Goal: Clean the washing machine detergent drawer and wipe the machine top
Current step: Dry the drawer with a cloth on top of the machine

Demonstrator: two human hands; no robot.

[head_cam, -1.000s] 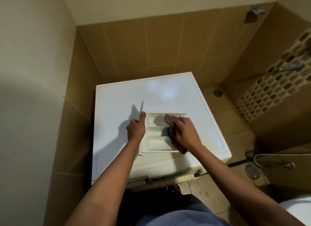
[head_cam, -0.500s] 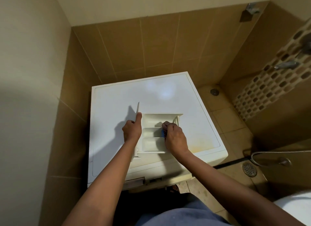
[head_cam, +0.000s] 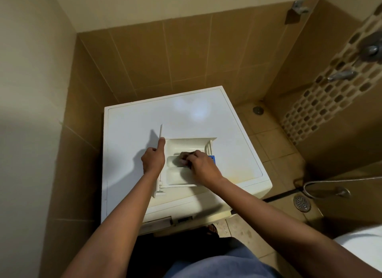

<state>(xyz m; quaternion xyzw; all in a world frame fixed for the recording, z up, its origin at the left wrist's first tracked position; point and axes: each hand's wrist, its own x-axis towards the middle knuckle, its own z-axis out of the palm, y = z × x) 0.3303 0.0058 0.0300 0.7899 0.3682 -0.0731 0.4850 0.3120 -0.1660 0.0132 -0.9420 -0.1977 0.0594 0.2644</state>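
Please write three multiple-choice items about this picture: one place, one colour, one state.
1. Where does the detergent drawer lie?
A. on the floor
B. on the machine top
C. inside its slot
2. What colour is the small part at the drawer's right edge?
A. red
B. green
C. blue
3. What does the left hand do?
A. holds the drawer's front panel
B. hangs free
C. presses the wall
1 B: the drawer rests on the white top.
2 C: blue shows beside the right hand, curled on a cloth.
3 A: its grip closes round the panel.
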